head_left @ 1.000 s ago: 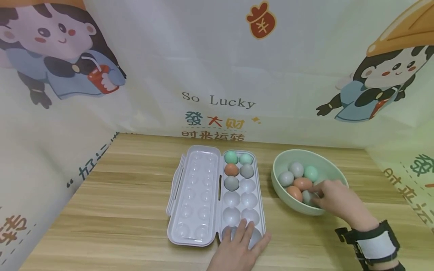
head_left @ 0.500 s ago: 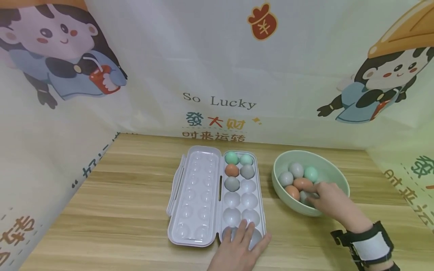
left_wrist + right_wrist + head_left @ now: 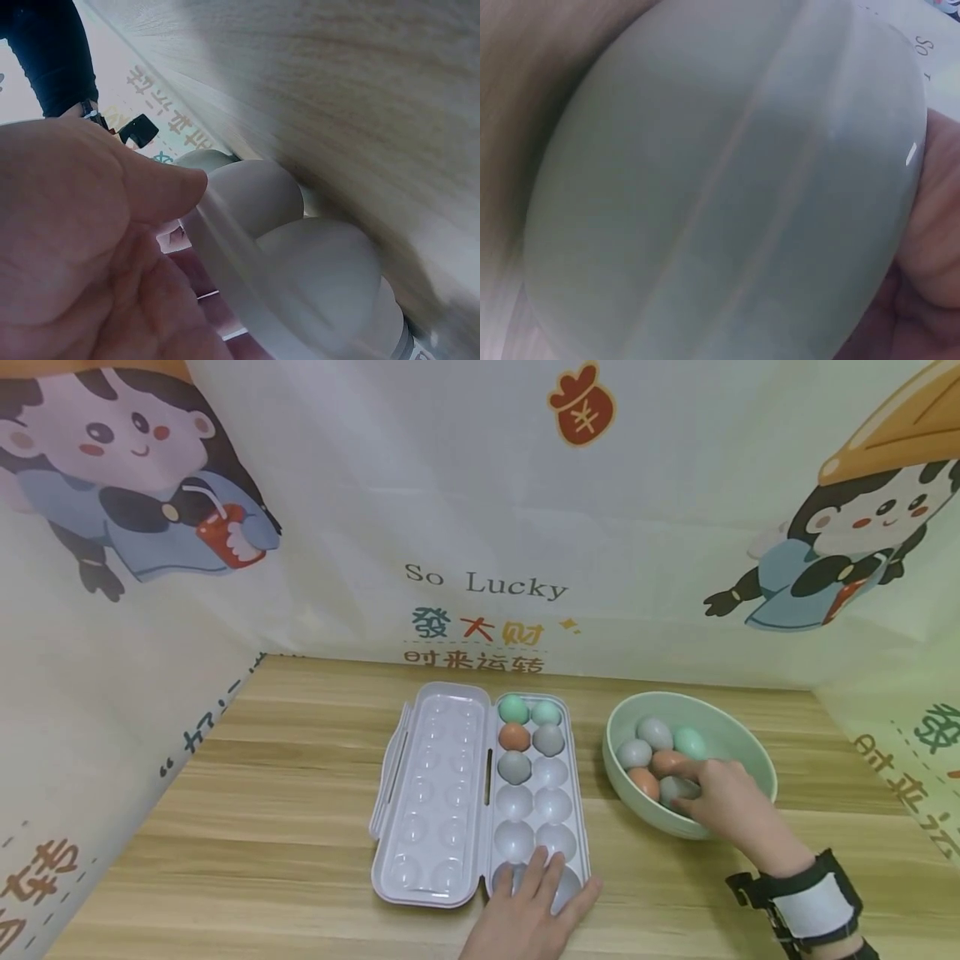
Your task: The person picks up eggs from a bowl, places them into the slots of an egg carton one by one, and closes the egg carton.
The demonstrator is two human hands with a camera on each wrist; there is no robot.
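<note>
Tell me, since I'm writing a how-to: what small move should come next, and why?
Probably lift the front grey egg clear of the bowl: the right hand pinches it, and the carton has bare cups.

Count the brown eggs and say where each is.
3. One brown egg is in the carton; two, a front one and a back one, are in the bowl. The right hand may hide others.

Pale green bowl (image 3: 727, 187), wooden tabletop (image 3: 517, 97)
</note>
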